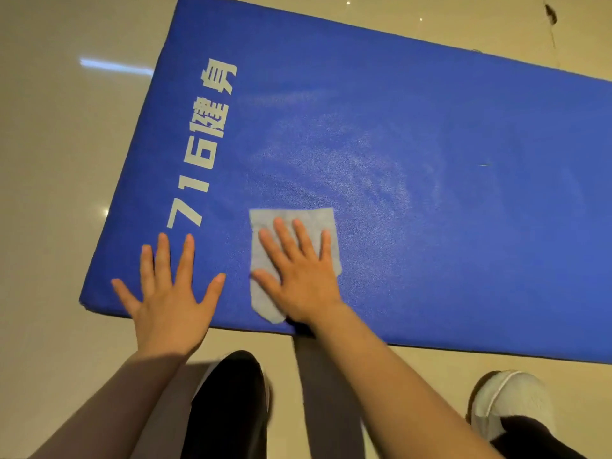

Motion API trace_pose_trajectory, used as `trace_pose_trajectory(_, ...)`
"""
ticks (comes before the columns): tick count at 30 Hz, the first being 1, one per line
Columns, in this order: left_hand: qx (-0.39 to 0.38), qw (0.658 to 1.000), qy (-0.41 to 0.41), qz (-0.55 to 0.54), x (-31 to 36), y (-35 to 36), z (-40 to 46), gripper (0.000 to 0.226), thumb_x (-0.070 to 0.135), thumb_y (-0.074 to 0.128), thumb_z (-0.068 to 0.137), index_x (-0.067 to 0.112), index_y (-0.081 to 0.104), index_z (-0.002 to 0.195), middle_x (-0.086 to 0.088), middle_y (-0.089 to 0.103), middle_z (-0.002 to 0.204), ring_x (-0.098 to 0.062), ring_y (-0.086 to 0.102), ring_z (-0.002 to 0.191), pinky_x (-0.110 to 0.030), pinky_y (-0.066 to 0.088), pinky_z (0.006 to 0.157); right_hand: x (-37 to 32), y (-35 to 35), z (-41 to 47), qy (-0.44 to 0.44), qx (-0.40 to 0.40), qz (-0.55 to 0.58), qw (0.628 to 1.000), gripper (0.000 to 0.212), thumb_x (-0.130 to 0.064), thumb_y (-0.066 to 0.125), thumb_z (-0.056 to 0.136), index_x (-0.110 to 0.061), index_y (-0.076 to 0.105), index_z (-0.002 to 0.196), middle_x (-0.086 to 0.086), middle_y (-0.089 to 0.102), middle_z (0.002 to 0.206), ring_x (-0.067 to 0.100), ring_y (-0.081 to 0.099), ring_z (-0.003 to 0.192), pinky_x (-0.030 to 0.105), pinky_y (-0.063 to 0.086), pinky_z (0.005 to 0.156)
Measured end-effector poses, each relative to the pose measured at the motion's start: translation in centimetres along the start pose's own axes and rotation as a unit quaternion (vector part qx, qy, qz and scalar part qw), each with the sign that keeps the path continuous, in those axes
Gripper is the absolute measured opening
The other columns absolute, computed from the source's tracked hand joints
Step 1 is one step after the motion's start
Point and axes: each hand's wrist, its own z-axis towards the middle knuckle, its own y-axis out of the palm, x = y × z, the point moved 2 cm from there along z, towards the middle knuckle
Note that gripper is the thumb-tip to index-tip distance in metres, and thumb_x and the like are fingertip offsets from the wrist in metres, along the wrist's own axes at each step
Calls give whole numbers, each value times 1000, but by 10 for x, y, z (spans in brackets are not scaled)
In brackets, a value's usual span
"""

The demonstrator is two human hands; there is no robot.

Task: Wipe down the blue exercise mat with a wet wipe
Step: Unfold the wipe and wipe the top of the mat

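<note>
Blue mat (pixel 414 200) lies flat on floor (pixel 49 160). Wipe (pixel 265 293) near mat's near edge, by the left corner. Right hand (pixel 299 276) flat on wipe, fingers spread. Left hand (pixel 169 299) flat on mat beside it, fingers spread.

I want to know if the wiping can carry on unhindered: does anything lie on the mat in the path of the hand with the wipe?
Nothing visible does. The right hand presses the wet wipe flat on the blue mat; the surface beyond is bare.
</note>
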Motion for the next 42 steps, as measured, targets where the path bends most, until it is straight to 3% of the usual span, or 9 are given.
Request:
trace_pose_trajectory(4, -45, 997, -54, -18, -1, -3, 22, 86, 76, 15, 80, 38, -18, 150, 4, -22, 161, -17, -23, 147, -58, -13, 113, 97, -24, 18, 96, -19, -20, 995, 75, -72, 0, 80, -42, -4, 150, -11, -8, 163, 19, -6, 151, 54, -12, 115)
trace_pose_trajectory(9, -56, 996, -71, -8, -4, 5, 30, 83, 79, 13, 76, 42, -30, 136, 5, -24, 160, -19, -23, 147, -58, -12, 114, 222, -60, -1, 311, -21, 11, 950, 78, -72, 10, 85, -38, 0, 155, -6, -12, 164, 22, -8, 151, 57, -5, 118)
trace_pose_trajectory(14, -15, 998, -56, -26, -6, 7, 31, 92, 84, 16, 73, 33, -5, 147, -5, 6, 164, -31, 6, 150, -66, 0, 111, 210, -62, 31, 462, 9, 61, 885, 68, -58, 14, 100, -26, -4, 157, 4, -13, 164, 30, -12, 150, 66, -2, 114)
trace_pose_trajectory(18, -56, 997, -49, -24, -3, 7, 32, 100, 89, 6, 74, 27, 14, 153, -13, 19, 161, -38, 18, 145, -74, 8, 104, 97, -38, 104, 271, 9, 19, 962, 67, -56, 16, 100, -25, -5, 156, 7, -14, 163, 35, -14, 148, 68, -10, 111)
trace_pose_trajectory(22, -95, 993, -72, 1, -8, 7, 36, 115, 96, -23, 45, 33, -21, 141, 5, -20, 159, -25, -9, 150, -64, -3, 113, -24, -13, 120, 15, 14, -4, 1000, 69, -57, 14, 94, -25, 30, 152, 7, 23, 161, 38, 14, 148, 67, -4, 111)
trace_pose_trajectory(27, -122, 989, -75, -43, -10, 2, 34, 99, 93, -1, 50, 47, -29, 133, 22, -44, 136, -14, -28, 144, -59, -13, 112, 24, -21, 123, -118, 22, -25, 992, 65, -61, 26, 91, -31, 43, 146, -1, 37, 155, 29, 33, 143, 56, 7, 115)
trace_pose_trajectory(32, -113, 990, -67, -56, -14, 7, 36, 98, 92, -1, 51, 48, -26, 134, 21, -40, 141, -14, -26, 145, -57, -15, 112, 142, -54, 112, 134, 3, 0, 991, 75, -74, 12, 86, -43, 8, 154, -11, -2, 164, 20, -4, 151, 55, -12, 115)
trace_pose_trajectory(38, -103, 992, -55, -50, -9, 5, 38, 111, 95, -4, 62, 25, 7, 147, -6, 14, 162, -33, 15, 147, -74, 6, 105, 199, -63, 52, 399, 25, 76, 913, 67, -63, 20, 98, -36, 1, 156, -6, -8, 164, 20, -12, 150, 62, -8, 115)
trace_pose_trajectory(42, -91, 993, -70, -38, -9, 4, 37, 84, 82, 21, 80, 39, -21, 139, 7, -20, 160, -21, -16, 149, -63, -6, 112, 131, -37, 43, 389, 23, 47, 920, 68, -59, 20, 99, -28, 2, 157, 5, -6, 164, 30, -8, 150, 67, -2, 113)
